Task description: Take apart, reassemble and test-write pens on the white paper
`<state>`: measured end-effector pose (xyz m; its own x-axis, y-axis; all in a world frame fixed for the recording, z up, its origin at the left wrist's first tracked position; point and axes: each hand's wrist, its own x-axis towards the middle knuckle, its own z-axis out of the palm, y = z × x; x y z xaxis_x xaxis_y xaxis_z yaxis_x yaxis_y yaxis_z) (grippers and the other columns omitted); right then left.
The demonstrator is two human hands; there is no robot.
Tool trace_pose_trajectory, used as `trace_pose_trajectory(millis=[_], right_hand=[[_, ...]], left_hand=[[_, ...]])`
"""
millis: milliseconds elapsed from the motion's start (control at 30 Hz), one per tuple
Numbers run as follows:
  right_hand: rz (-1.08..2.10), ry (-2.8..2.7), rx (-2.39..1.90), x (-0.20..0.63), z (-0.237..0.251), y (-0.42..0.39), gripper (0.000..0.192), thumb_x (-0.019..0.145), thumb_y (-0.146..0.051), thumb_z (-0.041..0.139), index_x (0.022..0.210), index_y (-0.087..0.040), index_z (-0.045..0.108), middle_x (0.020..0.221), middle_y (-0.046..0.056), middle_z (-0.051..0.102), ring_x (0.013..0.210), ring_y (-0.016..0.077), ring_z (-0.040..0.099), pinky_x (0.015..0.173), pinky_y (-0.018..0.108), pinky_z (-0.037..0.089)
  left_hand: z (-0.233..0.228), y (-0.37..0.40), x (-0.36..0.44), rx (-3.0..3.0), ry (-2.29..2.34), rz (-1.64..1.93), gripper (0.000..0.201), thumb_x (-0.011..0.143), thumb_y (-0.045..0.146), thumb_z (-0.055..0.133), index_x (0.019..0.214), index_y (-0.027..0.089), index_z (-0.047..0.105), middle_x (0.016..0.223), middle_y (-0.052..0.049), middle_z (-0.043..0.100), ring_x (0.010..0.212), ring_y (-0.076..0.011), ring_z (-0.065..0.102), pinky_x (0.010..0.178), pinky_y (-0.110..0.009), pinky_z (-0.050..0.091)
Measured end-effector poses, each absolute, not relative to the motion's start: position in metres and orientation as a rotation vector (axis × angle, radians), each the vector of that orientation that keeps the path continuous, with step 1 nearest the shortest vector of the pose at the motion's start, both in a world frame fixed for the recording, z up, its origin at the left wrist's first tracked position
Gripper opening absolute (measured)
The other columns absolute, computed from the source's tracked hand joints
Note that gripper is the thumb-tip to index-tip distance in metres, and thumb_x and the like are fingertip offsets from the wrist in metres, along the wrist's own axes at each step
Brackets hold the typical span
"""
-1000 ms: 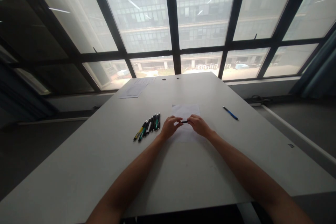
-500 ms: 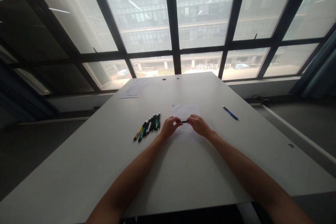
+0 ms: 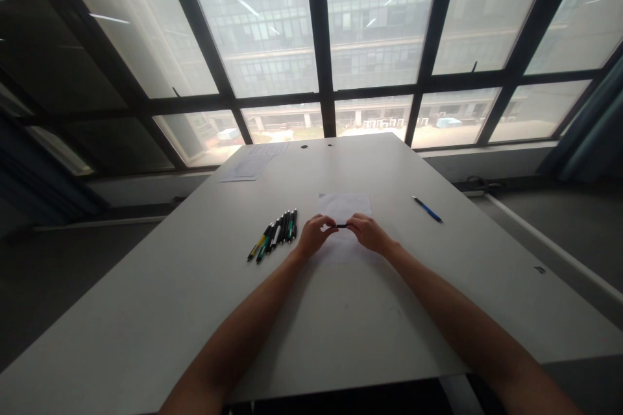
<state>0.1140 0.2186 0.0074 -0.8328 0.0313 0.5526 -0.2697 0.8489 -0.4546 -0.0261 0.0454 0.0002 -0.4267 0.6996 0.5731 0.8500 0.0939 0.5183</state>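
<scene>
1. The left hand (image 3: 315, 235) and right hand (image 3: 368, 232) meet over a white sheet of paper (image 3: 344, 206) near the middle of a grey table (image 3: 341, 324). Both forearms reach forward from the near edge.
2. Between the two hands is a short dark pen (image 3: 341, 225), held level just above the paper. Each hand pinches one end with its fingertips, a hold that suits twisting or pulling the pen's two halves.
3. The pen is small and mostly covered by the fingers, so I cannot tell whether it is whole or coming apart.
4. Just beside the left hand, a row of pens (image 3: 276, 234) lies side by side, tidy and within easy reach.
5. A single blue pen (image 3: 427, 209) lies apart on the right.
6. More sheets (image 3: 248, 165) rest at the far left edge, by the large window (image 3: 321, 45).
</scene>
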Motion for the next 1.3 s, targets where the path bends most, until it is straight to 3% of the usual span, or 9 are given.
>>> trace_pose_trajectory(millis=[133, 267, 700, 900, 1033, 1167, 1300], right_hand=[[0.8, -2.459, 0.18, 0.116, 0.0074, 0.2198, 0.012, 0.091, -0.017, 0.059, 0.102, -0.019, 0.063, 0.096, 0.006, 0.062, 0.079, 0.0153, 0.06, 0.073, 0.027, 0.048], [0.788, -2.454, 0.138, 0.1161, 0.008, 0.2203, 0.007, 0.088, -0.014, 0.061, 0.093, -0.019, 0.061, 0.091, 0.004, 0.06, 0.075, 0.0144, 0.056, 0.068, 0.026, 0.046], [0.722, -2.481, 0.143, 0.1139, 0.0055, 0.2209, 0.015, 0.096, -0.02, 0.052, 0.09, -0.017, 0.065, 0.089, 0.006, 0.063, 0.077, 0.0156, 0.058, 0.072, 0.027, 0.044], [0.771, -2.458, 0.151, 0.1136, 0.005, 0.2213, 0.016, 0.096, -0.02, 0.052, 0.089, -0.017, 0.065, 0.087, 0.006, 0.063, 0.079, 0.0159, 0.058, 0.074, 0.027, 0.045], [0.808, -2.445, 0.174, 0.1135, 0.0043, 0.2222, 0.015, 0.096, -0.02, 0.052, 0.09, -0.017, 0.065, 0.088, 0.006, 0.063, 0.079, 0.0159, 0.058, 0.074, 0.027, 0.045], [0.833, -2.442, 0.177, 0.1135, 0.0032, 0.2233, 0.008, 0.092, -0.019, 0.058, 0.09, -0.017, 0.065, 0.086, 0.005, 0.062, 0.076, 0.0152, 0.057, 0.072, 0.026, 0.044], [0.839, -2.443, 0.178, 0.1128, 0.0017, 0.2241, 0.005, 0.087, -0.015, 0.063, 0.09, -0.018, 0.065, 0.086, 0.004, 0.062, 0.078, 0.0155, 0.057, 0.073, 0.026, 0.045]], left_hand=[[0.0006, 0.0448, -0.0262, -1.559, -2.166, -1.245, 0.011, 0.079, 0.03, 0.075, 0.084, 0.021, 0.071, 0.082, -0.002, 0.069, 0.074, -0.0146, 0.061, 0.07, -0.028, 0.052], [-0.001, 0.0448, -0.0269, -1.556, -2.152, -1.244, 0.011, 0.078, 0.029, 0.077, 0.082, 0.021, 0.071, 0.082, -0.002, 0.069, 0.074, -0.0148, 0.062, 0.071, -0.028, 0.052], [0.0022, 0.0452, -0.0252, -1.588, -2.14, -1.277, 0.016, 0.075, 0.03, 0.079, 0.086, 0.02, 0.071, 0.083, -0.003, 0.069, 0.071, -0.0141, 0.061, 0.067, -0.027, 0.052], [0.0063, 0.0454, -0.0212, -1.577, -2.122, -1.335, 0.014, 0.087, 0.031, 0.066, 0.086, 0.019, 0.072, 0.084, -0.004, 0.069, 0.071, -0.013, 0.061, 0.07, -0.027, 0.053], [0.0078, 0.0457, -0.0192, -1.588, -2.1, -1.385, 0.012, 0.085, 0.03, 0.07, 0.089, 0.02, 0.071, 0.088, -0.004, 0.07, 0.074, -0.0137, 0.062, 0.072, -0.027, 0.053], [0.006, 0.0462, -0.0214, -1.567, -2.112, -1.401, 0.016, 0.084, 0.032, 0.07, 0.096, 0.02, 0.07, 0.088, -0.004, 0.071, 0.075, -0.0143, 0.062, 0.07, -0.028, 0.053], [0.0035, 0.0464, -0.0253, -1.552, -2.164, -1.324, 0.013, 0.084, 0.032, 0.07, 0.086, 0.02, 0.07, 0.079, -0.002, 0.068, 0.073, -0.0146, 0.061, 0.066, -0.027, 0.05]])
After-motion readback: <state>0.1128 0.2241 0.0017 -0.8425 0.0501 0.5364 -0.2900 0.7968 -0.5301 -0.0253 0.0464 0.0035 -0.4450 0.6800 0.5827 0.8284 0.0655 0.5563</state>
